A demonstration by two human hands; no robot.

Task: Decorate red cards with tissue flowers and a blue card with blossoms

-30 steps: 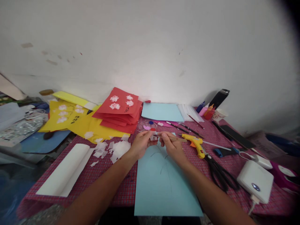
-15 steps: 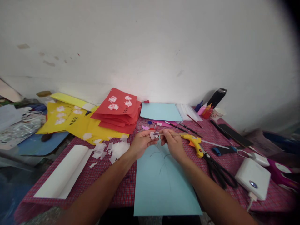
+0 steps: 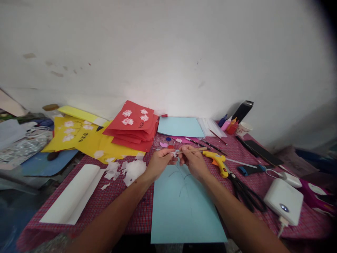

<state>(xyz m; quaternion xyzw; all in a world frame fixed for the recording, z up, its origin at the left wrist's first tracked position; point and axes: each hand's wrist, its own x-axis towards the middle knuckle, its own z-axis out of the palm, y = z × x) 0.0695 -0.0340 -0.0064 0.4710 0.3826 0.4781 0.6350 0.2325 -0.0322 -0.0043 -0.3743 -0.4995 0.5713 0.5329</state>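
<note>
My left hand pinches a small scrap of white paper above the top edge of a light blue sheet with thin dark lines drawn on it. My right hand grips a thin wooden stick, whose inner end meets the scrap between the two hands. Fingers cover much of the scrap, so its shape is hard to see. Torn white paper pieces lie left of my left hand. A yellow glue gun rests just right of my right hand.
Black-handled scissors and a white power bank lie at right. Red cards with paper blossoms are stacked at back left, near yellow cards. Paint bottles and a dark flask stand by the wall.
The white scrap has been folded or turned between my fingers, and less of it shows. My hands have drawn slightly closer together; the stick now lies across toward my left fingertips.
</note>
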